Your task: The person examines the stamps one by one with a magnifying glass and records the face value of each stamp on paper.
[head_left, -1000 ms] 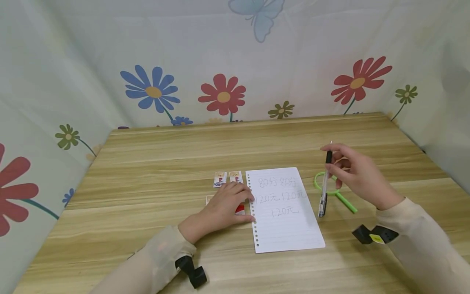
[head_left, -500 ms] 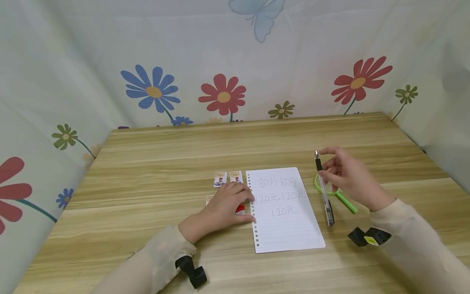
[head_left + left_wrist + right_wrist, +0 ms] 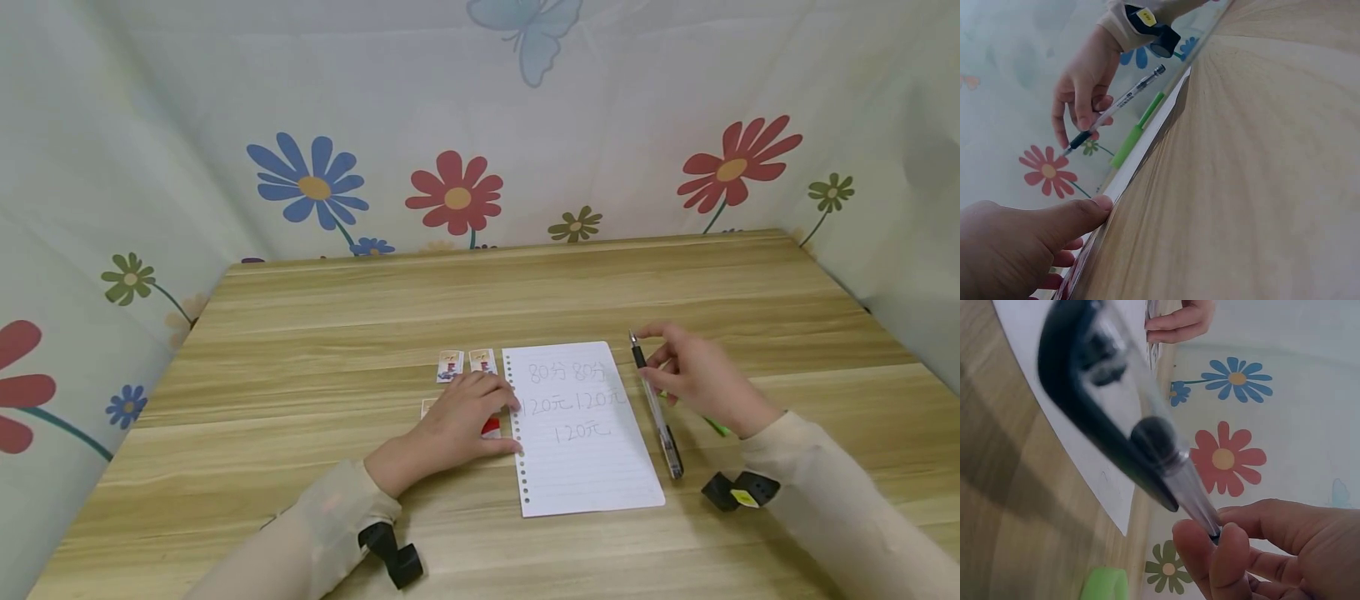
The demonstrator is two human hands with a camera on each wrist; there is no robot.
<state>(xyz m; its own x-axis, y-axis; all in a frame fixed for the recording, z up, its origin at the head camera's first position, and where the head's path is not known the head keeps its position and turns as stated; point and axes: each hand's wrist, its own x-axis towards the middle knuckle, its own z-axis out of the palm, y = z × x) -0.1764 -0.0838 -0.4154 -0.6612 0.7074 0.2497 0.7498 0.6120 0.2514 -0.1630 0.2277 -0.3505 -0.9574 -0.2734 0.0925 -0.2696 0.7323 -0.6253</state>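
Observation:
Thumb and fingers of my right hand (image 3: pixel 697 375) pinch a clear-barrelled pen (image 3: pixel 656 410) near its black grip. Its metal point slants toward the far side, its black-clip end toward me. Close to the camera in the right wrist view, the pen (image 3: pixel 1200 494) is partly blurred. Just left of it lies a lined, hole-punched sheet of paper (image 3: pixel 588 479) bearing handwritten amounts such as 80分 and 120元. My left hand (image 3: pixel 450 425) rests at the sheet's holed edge, fingers spread and thumb touching it. Small printed stamps (image 3: pixel 450 365) lie beyond and partly beneath that hand.
A green magnifying glass lies on the wooden table (image 3: pixel 337 333), mostly hidden by the right hand; its handle (image 3: pixel 717 427) shows. Behind stands a white curtain (image 3: pixel 622 133) printed with flowers. Each wrist carries a black camera mount (image 3: pixel 742 492).
My right hand has come left and nearer with the pen, whose point has swung left while its clip end moved toward me. It now covers most of the magnifying glass. The left hand stays put.

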